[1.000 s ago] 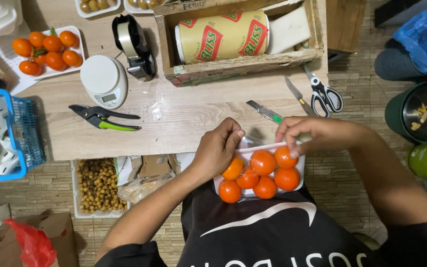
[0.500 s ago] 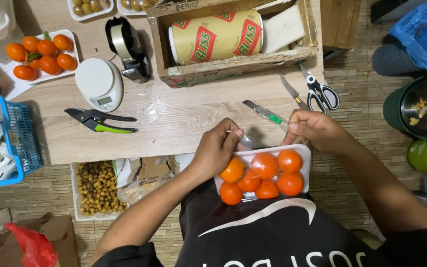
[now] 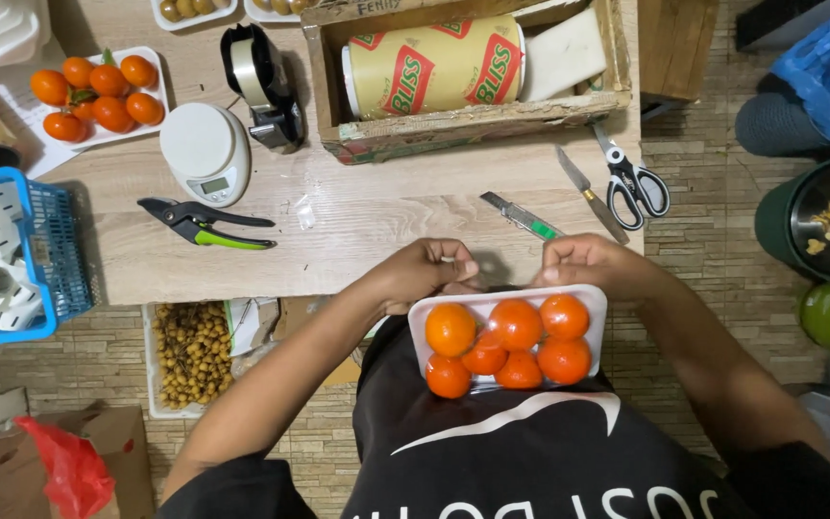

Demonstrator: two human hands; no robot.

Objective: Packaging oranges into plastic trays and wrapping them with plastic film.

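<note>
A white foam tray (image 3: 598,306) of several orange fruits (image 3: 514,323) rests on my lap, against the near edge of the wooden table (image 3: 357,226). My left hand (image 3: 427,273) is curled at the tray's far left corner, fingers closed on the rim. On the far right rim sits my right hand (image 3: 590,264), fingers also closed there. Whether a film lies between the fingers I cannot tell.
On the table are a green-handled cutter (image 3: 521,215), a knife (image 3: 590,193), scissors (image 3: 632,179), pruning shears (image 3: 206,224), a white kitchen scale (image 3: 206,152), a tape dispenser (image 3: 263,86), a second fruit tray (image 3: 98,91) and a wooden crate (image 3: 477,120) with a large roll. A blue basket (image 3: 55,264) stands at the left.
Both hands have moved from over the fruits to the tray's far rim, and the tray has come a little nearer to my body.
</note>
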